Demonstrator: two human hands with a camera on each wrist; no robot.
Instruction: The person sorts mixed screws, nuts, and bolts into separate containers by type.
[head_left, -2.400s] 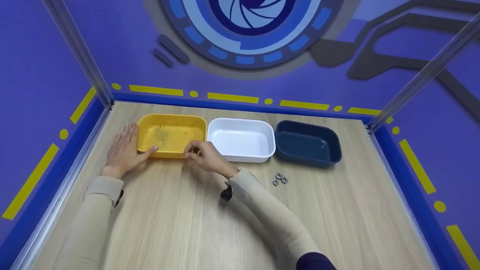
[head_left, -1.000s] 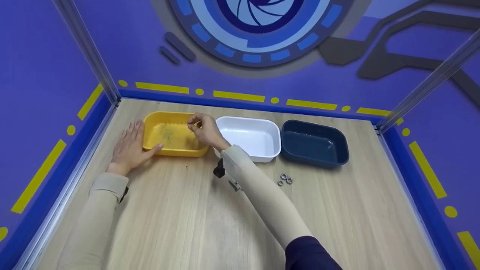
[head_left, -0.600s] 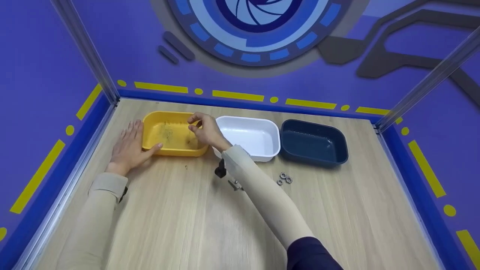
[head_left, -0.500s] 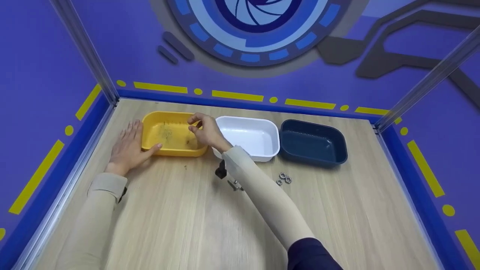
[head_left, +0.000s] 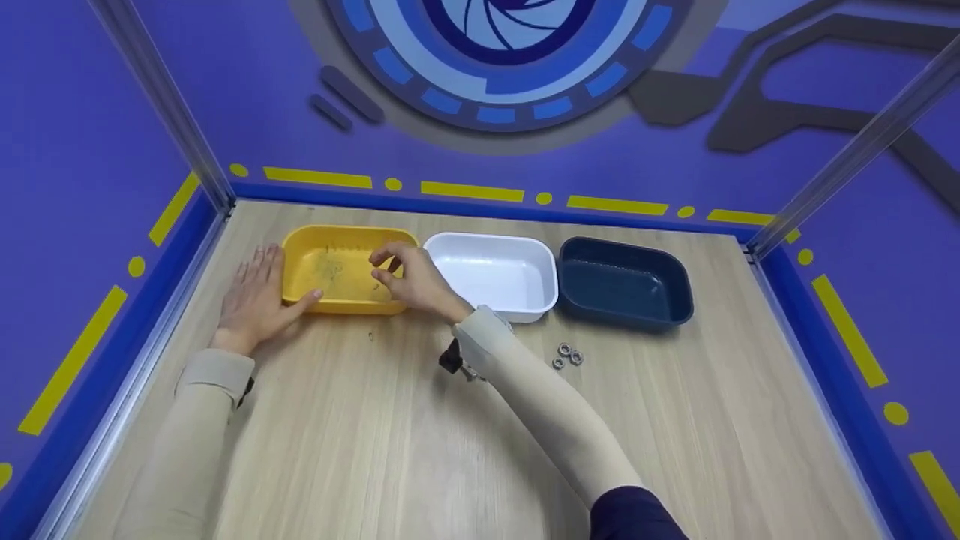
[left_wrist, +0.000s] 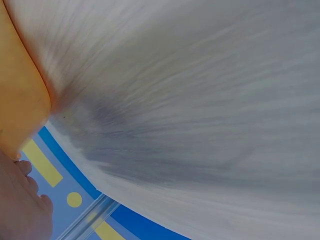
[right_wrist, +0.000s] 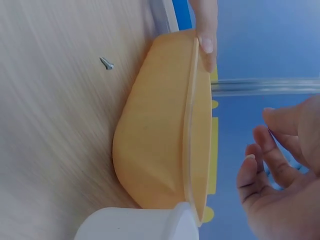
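My left hand (head_left: 253,296) rests against the left end of the yellow bin (head_left: 351,307), fingers straight and thumb over its front rim. Above the right part of that bin hovers my right hand (head_left: 412,277), its fingers loosely bent. In the right wrist view a gap shows between right thumb and index finger, with nothing held. Small dark pieces (head_left: 330,268) lie inside the bin, too small to make out. One small screw (right_wrist: 107,63) lies on the table in front of the bin. The left wrist view shows mostly blurred tabletop and part of the left hand (left_wrist: 25,200).
A white bin (head_left: 491,315) and a dark blue bin (head_left: 626,321) stand in a row to the right of the yellow one. Three metal nuts (head_left: 565,349) lie in front of them. Some small metal pieces (head_left: 470,373) show partly under the right forearm. Blue walls enclose the table.
My right hand rose from the yellow bin's front edge to over its right part, its fingertips parted, and it has now shifted slightly toward the front. The left hand stays against the bin.
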